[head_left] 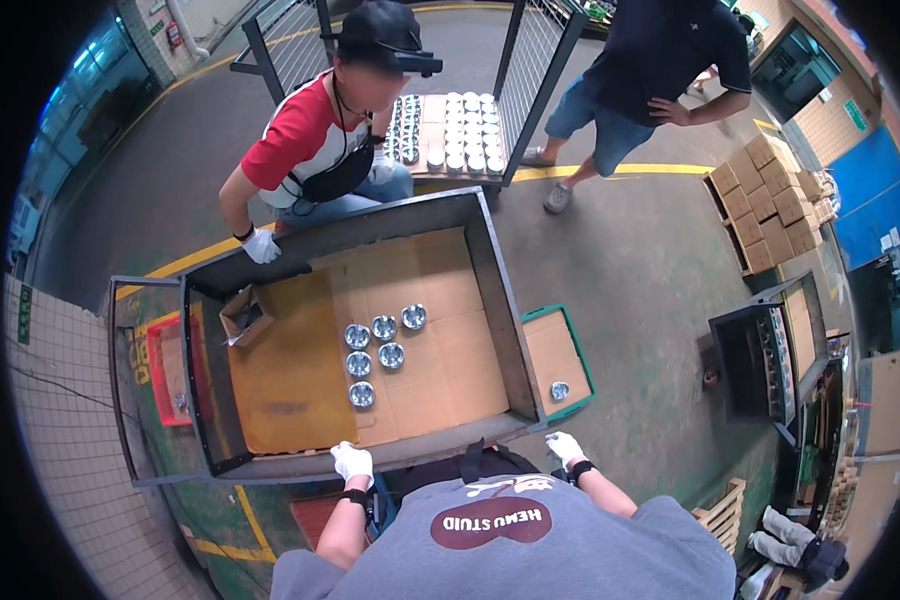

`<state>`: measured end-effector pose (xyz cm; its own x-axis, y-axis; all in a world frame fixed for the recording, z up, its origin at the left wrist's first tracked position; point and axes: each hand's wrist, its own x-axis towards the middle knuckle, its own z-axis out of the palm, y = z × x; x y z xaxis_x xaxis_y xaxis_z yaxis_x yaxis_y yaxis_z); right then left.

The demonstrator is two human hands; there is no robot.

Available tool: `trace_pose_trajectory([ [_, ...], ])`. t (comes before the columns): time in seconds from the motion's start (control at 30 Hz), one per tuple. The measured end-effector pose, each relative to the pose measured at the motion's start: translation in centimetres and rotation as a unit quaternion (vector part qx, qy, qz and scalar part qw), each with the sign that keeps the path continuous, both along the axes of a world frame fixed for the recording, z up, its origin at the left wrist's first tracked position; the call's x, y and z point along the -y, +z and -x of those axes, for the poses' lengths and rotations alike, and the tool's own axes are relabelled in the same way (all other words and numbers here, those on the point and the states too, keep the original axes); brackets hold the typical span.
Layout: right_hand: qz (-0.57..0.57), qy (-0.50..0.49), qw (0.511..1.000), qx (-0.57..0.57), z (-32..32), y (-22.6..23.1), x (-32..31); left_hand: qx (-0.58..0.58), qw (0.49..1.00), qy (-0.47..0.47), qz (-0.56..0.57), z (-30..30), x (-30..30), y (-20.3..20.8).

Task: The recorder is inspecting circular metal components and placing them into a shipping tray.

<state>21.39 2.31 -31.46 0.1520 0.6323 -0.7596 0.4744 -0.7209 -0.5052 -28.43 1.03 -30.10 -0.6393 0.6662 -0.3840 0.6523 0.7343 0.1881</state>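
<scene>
My left hand, in a white glove, is at the near rim of a large dark metal bin, its fingers loosely apart and nothing seen in them. To the right, my right hand, also gloved, is beyond the bin's near right corner with fingers loosely spread and no object in them. On the cardboard lining inside the bin stand several shiny metal pistons, grouped near its middle. A brown sheet covers the bin's left part, where a small open carton sits.
A green tray with one piston adjoins the bin's right side; a red crate is at left. Across the bin crouches a co-worker, one gloved hand on the rim. Behind, a caged cart carries rows of pistons. Another person stands nearby.
</scene>
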Motion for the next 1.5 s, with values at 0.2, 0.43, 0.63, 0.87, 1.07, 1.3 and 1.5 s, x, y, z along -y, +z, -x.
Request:
trace_pose_trajectory([
  [0.2,-0.007,0.065,0.998,0.023,-0.9,-2.4,0.4,0.031,0.998,0.06,-0.009,-1.0,1.1,1.5],
  [0.43,-0.021,0.1,0.995,0.022,0.2,-0.3,-0.8,0.045,0.991,0.119,-0.049,-1.0,3.0,0.4],
  [0.63,-0.011,0.119,0.993,0.001,0.2,-0.1,-0.8,0.031,0.995,0.09,-0.023,-0.8,5.3,-0.3],
  [0.87,-0.064,0.14,0.987,-0.044,0.3,-0.8,-2.0,0.006,0.99,0.075,-0.119,-0.1,3.5,2.3],
  [1.07,-0.031,0.161,0.986,-0.033,4.3,2.8,-5.8,0.034,0.989,0.104,-0.096,1.4,4.9,1.6],
  [1.3,-0.061,0.296,0.949,0.092,7.5,5.9,-7.1,0.227,0.897,0.294,-0.238,1.9,6.5,-2.9],
  [1.5,-0.1,0.288,0.947,0.103,6.5,5.0,-5.7,0.254,0.879,0.348,-0.203,2.1,5.2,-6.9],
])
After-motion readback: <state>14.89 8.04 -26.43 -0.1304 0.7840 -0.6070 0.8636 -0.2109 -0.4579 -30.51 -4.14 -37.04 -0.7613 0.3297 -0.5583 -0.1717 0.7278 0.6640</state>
